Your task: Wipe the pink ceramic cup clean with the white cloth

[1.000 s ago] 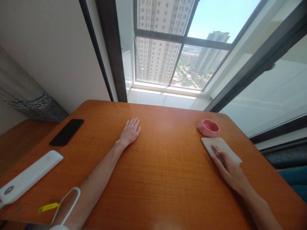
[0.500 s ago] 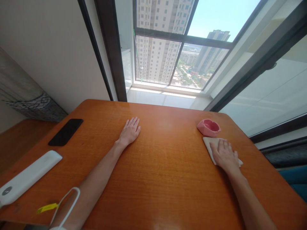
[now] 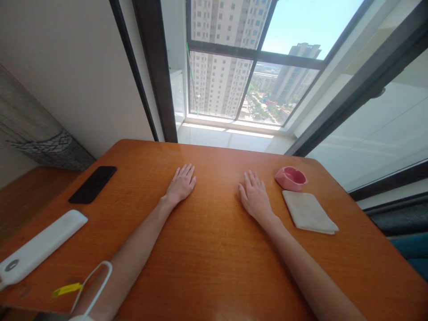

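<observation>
The left hand (image 3: 180,183) and the right hand (image 3: 254,198) were laid flat and open on the wooden table (image 3: 214,272) — nothing was held by either; a folded white cloth (image 3: 309,212) was seen just to the right of the right hand, not touched; a pink dish (image 3: 290,179) was seen near it, and a black phone (image 3: 92,184) well left of the left hand.

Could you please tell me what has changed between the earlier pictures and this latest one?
The right hand let go of the folded white cloth and moved left onto the wooden tabletop. The left hand, pink dish and black phone stayed put.
</observation>
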`<state>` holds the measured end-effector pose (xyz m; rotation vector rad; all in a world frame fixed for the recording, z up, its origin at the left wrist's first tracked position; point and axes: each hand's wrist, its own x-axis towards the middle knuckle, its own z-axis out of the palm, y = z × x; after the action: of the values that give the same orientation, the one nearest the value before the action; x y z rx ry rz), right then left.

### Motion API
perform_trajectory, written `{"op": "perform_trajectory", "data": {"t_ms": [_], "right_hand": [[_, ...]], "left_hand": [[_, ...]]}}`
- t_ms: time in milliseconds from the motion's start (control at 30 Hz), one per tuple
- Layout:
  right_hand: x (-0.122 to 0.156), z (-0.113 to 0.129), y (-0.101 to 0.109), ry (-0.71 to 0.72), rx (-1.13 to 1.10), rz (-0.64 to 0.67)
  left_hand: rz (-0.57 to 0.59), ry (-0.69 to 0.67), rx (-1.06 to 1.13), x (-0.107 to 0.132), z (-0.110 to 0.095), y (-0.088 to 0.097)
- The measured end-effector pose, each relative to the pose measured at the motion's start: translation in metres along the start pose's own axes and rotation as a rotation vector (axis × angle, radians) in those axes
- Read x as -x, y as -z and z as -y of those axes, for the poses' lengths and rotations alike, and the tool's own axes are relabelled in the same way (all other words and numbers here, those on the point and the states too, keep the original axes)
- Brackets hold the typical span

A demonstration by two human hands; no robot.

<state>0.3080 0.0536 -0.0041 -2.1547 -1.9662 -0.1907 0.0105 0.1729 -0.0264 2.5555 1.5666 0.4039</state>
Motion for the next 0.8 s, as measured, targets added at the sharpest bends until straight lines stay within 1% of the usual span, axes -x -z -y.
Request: {"op": "perform_trajectory", "data": {"t_ms": [67,167,333,800], "right_hand": [[-0.014,0.018,-0.010,0.005,-0.001,0.043],[-0.027,0.029,-0.020,-0.024,0.003,0.085],[-0.029,0.027,-0.024,-0.027,-0.005,0.141],[-0.029,0.024,-0.023,-0.015,-0.069,0.115]], "left_hand": [[0.005,0.001,-0.002,0.000,-0.001,0.001],[0.014,0.007,-0.004,0.001,-0.002,0.002],[0.020,0.012,-0.007,0.001,-0.002,0.003],[0.002,0.011,0.031,0.002,-0.002,0.005]]}}
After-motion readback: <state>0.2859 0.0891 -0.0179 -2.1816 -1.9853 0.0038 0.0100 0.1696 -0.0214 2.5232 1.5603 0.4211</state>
